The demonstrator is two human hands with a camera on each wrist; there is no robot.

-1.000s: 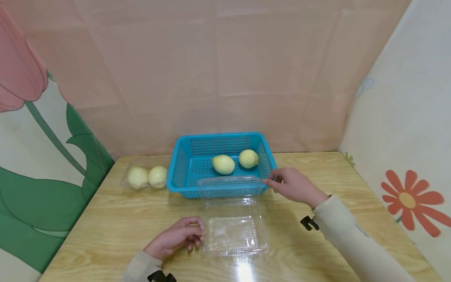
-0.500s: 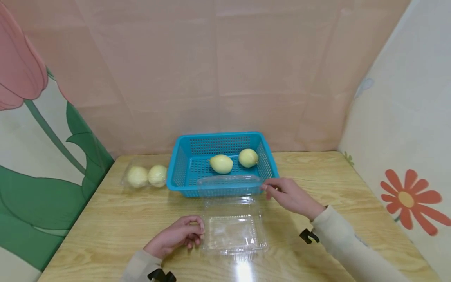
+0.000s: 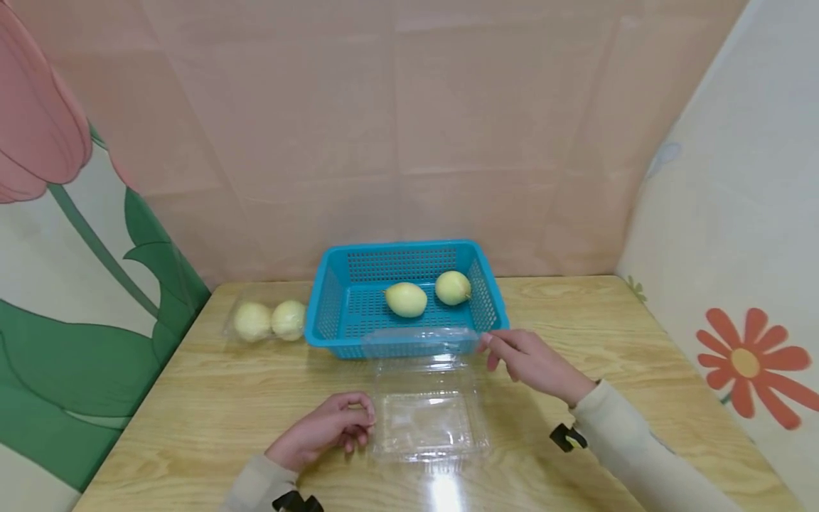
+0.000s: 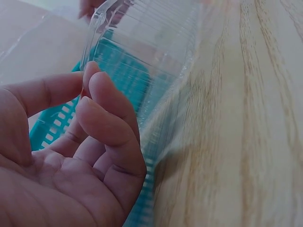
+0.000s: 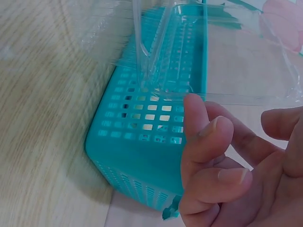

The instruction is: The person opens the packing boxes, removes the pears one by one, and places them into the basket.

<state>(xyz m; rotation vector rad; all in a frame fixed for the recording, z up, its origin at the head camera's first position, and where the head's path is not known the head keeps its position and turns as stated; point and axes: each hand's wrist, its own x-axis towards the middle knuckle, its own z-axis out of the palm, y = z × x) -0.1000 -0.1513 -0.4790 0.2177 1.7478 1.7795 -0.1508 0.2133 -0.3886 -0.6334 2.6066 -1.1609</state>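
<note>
A clear plastic clamshell box (image 3: pixel 425 423) lies unfolded on the table, its lid (image 3: pixel 419 343) tilted up over the front rim of a blue basket (image 3: pixel 329 341). My left hand (image 3: pixel 329 430) pinches the box's left edge between thumb and forefinger. By the lid's right corner is my right hand (image 3: pixel 531 363). In the right wrist view its fingertip (image 5: pixel 191 106) touches the lid's edge, with the thumb apart from the fingers. Two pale yellow-green, egg-shaped fruits, one left (image 3: pixel 406 300) and one right (image 3: pixel 453 288), lie in the basket.
A second clear plastic box (image 3: pixel 262 291) with two pale round fruits (image 3: pixel 252 322) stands left of the basket. The wooden table (image 3: pixel 185 419) ends against a pink cloth backdrop (image 3: pixel 397 142). Flower-printed walls rise on both sides.
My right hand has come down and slightly nearer along the lid's right side, and the lid's upper edge sits a little lower. The left hand stays at the box edge.
</note>
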